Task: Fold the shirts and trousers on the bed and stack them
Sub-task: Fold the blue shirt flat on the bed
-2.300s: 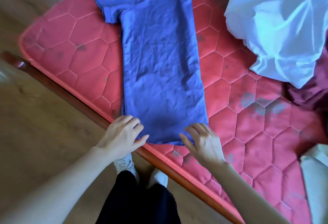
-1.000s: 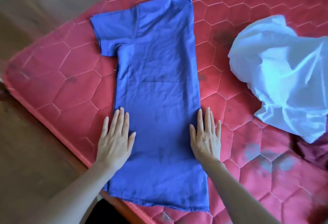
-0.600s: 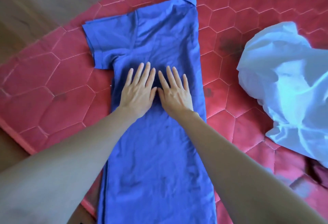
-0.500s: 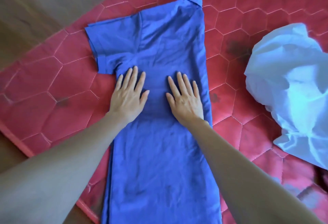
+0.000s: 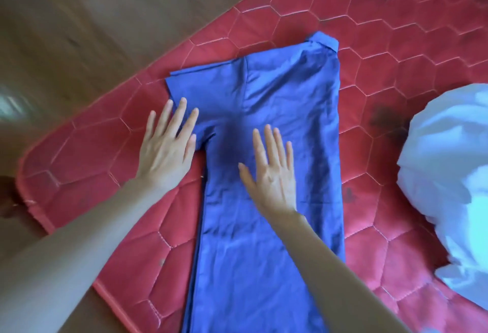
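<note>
Blue polo shirt (image 5: 277, 174), halved lengthwise: left hand (image 5: 166, 148) has slid from body to sleeve, right hand (image 5: 272, 174) pressing; both flat, fingers released. Sleeve fold judged next.

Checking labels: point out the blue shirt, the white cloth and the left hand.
blue shirt (image 5: 266, 248): head view, lower body panel.
white cloth (image 5: 449, 174): head view, middle of the crumpled heap.
left hand (image 5: 167, 148): head view, back of the hand.

No text, label, brand, number or sign can be read anywhere in the frame; the cloth and the quilted surface carry no legible markings.
</note>
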### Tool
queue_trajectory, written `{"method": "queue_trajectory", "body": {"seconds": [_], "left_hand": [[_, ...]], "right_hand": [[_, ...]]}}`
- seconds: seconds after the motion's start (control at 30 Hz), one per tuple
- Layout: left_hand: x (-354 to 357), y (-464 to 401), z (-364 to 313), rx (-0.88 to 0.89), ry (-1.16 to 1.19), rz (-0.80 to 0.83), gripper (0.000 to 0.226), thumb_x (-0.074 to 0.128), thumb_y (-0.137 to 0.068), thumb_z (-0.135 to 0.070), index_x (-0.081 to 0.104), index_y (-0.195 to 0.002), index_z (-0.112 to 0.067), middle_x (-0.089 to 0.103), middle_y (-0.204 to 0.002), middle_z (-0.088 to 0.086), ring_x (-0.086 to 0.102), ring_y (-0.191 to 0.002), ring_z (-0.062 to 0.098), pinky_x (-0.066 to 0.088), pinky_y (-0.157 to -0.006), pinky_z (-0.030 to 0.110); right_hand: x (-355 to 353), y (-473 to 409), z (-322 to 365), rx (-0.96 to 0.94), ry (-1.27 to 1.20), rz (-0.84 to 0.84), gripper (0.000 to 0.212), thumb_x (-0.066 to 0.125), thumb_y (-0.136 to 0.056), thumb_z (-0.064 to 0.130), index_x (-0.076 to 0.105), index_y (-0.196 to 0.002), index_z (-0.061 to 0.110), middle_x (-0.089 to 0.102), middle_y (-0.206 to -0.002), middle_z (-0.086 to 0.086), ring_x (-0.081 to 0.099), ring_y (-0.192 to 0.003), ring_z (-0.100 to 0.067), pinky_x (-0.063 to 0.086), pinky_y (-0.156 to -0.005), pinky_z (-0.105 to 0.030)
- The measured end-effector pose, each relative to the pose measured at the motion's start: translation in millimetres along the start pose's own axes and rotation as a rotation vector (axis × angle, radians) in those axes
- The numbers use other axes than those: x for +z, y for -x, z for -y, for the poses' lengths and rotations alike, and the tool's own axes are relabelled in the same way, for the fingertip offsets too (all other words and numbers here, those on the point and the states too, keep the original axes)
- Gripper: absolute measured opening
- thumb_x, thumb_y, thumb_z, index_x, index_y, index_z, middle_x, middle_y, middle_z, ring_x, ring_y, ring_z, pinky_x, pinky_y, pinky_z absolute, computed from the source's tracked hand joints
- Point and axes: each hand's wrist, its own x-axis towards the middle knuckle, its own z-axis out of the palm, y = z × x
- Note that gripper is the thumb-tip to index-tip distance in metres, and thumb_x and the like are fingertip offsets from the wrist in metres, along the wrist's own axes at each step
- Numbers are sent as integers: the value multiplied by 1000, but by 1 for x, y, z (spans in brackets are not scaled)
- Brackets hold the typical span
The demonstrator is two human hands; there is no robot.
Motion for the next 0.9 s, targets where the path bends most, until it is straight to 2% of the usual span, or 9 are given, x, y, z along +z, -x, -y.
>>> {"method": "queue_trajectory", "body": {"seconds": [0.13, 0.23, 0.37, 0.47, 0.53, 0.63, 0.7, 0.8, 0.9], "left_hand": [[-1, -48, 42, 38, -18, 110, 50, 45, -99, -12, 37, -148, -10, 25, -157, 16, 22, -145, 38, 20, -115, 54], [1, -70, 60, 41, -9, 132, 48, 44, -100, -16, 38, -147, -7, 27, -156, 19, 27, -142, 39, 24, -114, 52], [5, -89, 69, 2, 97, 129, 56, 53, -98, -25, 36, -146, -2, 35, -151, 22, 35, -138, 38, 29, -113, 47], [6, -102, 73, 24, 143, 106, 57, 59, -95, -25, 42, -143, -1, 42, -146, 21, 40, -135, 36, 34, -110, 46], [5, -112, 75, 37, 196, 49, 48, 66, -89, -20, 55, -131, 0, 55, -133, 18, 50, -121, 37, 41, -100, 47], [2, -121, 81, -5, 280, -7, 27, 74, -81, -17, 66, -103, -3, 63, -106, 13, 55, -97, 37, 44, -84, 47], [0, -125, 86, -28, 299, -1, 21, 76, -80, -15, 67, -94, -3, 61, -99, 14, 53, -93, 37, 44, -79, 45], [-2, -131, 91, -32, 328, 24, 13, 71, -84, -14, 65, -88, -3, 60, -93, 13, 52, -92, 34, 40, -72, 38], [-8, -138, 94, 27, 345, 80, 19, 70, -86, -20, 62, -93, -4, 61, -93, 10, 54, -92, 30, 41, -71, 36]], "right_hand": [[20, -45, 62, -117, -35, 158, 75, 63, -82, 26, 32, -149, 10, 28, -155, -14, 19, -147, -29, 10, -120, -48], [37, -54, 87, -178, 81, 188, 61, 59, -82, 17, 47, -142, 11, 44, -147, -12, 34, -141, -27, 20, -118, -48], [52, -62, 93, -263, 155, -48, 35, 61, -79, 10, 70, -113, 10, 69, -106, -5, 64, -102, -25, 48, -94, -40], [55, -69, 91, -330, 191, -117, 32, 58, -76, 3, 72, -104, 11, 68, -88, -3, 64, -79, -23, 51, -77, -35], [53, -76, 88, -336, 198, -73, 34, 63, -72, 6, 72, -104, 12, 67, -87, -2, 62, -73, -22, 51, -68, -34], [50, -82, 86, -293, 135, -20, 39, 73, -67, 17, 71, -106, 11, 68, -89, -3, 63, -73, -22, 52, -61, -33], [50, -81, 89, -272, 89, -11, 41, 73, -67, 21, 71, -106, 9, 68, -91, -3, 64, -77, -22, 53, -58, -33], [50, -75, 91, -272, 86, -9, 43, 68, -67, 13, 71, -110, 9, 69, -97, -2, 65, -84, -21, 54, -57, -29], [48, -71, 88, -303, 130, 24, 50, 47, -73, 1, 67, -119, 10, 68, -109, -5, 66, -93, -22, 56, -67, -29]]}}
